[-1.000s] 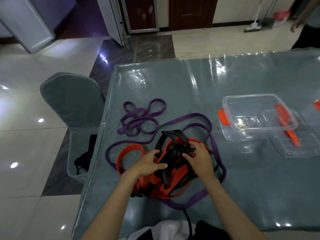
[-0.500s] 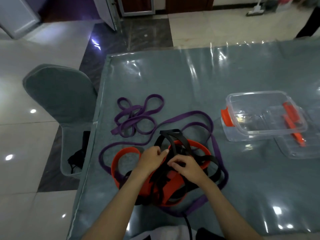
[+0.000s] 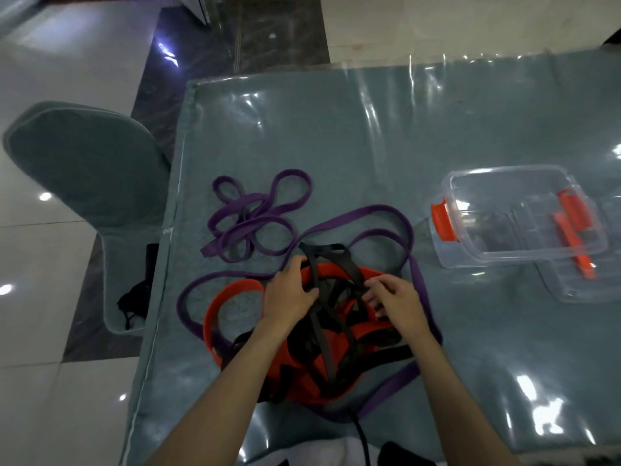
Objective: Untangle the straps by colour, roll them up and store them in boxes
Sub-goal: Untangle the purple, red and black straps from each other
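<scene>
Two clear boxes (image 3: pixel 524 216) right; purple strap (image 3: pixel 416 274) rings tangle (image 3: pixel 322 334).

Two hands work at the tangle: the left hand (image 3: pixel 290 299) and the right hand (image 3: pixel 396 299). Three strap colours show: a purple strap (image 3: pixel 376 211) in long loops around the pile, with a smaller knot of purple loops (image 3: pixel 255 218) lying apart, an orange strap (image 3: pixel 232 292) and a black strap (image 3: pixel 324 250); how many separate straps each colour holds cannot be told. Two clear boxes: one box with orange clips (image 3: pixel 517 215) and a second clear container (image 3: pixel 584 280) partly under it. One covered chair (image 3: pixel 87 173), one table (image 3: pixel 336 129)
</scene>
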The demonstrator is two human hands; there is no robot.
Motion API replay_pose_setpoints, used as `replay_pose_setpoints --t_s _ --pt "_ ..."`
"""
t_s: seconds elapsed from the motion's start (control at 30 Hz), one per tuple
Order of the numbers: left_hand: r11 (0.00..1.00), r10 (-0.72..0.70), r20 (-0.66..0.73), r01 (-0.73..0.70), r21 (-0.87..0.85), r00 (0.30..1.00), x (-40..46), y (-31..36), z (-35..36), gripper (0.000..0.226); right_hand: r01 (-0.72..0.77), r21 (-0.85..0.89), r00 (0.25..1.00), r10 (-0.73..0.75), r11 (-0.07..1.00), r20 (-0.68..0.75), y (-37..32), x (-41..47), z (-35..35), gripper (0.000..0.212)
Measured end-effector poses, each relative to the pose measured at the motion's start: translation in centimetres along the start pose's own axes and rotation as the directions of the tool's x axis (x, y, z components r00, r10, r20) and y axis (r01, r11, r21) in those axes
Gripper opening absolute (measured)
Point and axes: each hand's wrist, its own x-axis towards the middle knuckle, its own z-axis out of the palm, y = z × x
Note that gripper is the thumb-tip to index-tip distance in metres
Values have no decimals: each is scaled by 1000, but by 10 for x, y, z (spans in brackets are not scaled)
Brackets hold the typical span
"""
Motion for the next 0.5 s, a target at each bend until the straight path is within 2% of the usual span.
replay_pose_setpoints --t_s 0.07,0.13,0.17,0.23,0.33,0.4,0.47,0.5 --pt "998 6 -67 -11 -61 998 -2 1 -2 46 38 -111 964 -7 993 264 -2 -1 -4 12" --pt "990 -32 -93 18 -143 995 -4 1 -6 34 82 -245 862 54 966 505 -5 -6 -2 7" --pt "983 -46 -84 30 -184 995 -4 -1 -8 31 122 -325 824 87 938 560 -5 -9 0 12" --pt "958 -52 -7 48 -282 999 -7 -5 -16 38 187 -401 824 79 897 561 -4 -13 3 12" --pt "943 42 215 32 -330 976 -23 -10 -28 81 186 -235 876 -52 954 479 -10 -19 -3 8" --pt "974 108 377 -22 -225 920 -40 -9 -31 110 180 -130 918 -119 975 377 -17 -22 -10 12" --pt "993 117 466 -101 -59 877 -54 -10 -26 115 161 -24 933 -144 987 329 -26 -25 -16 22" --pt "993 108 450 -121 -1 887 -59 -10 -23 110 184 4 930 -175 983 324 -30 -28 -19 26"
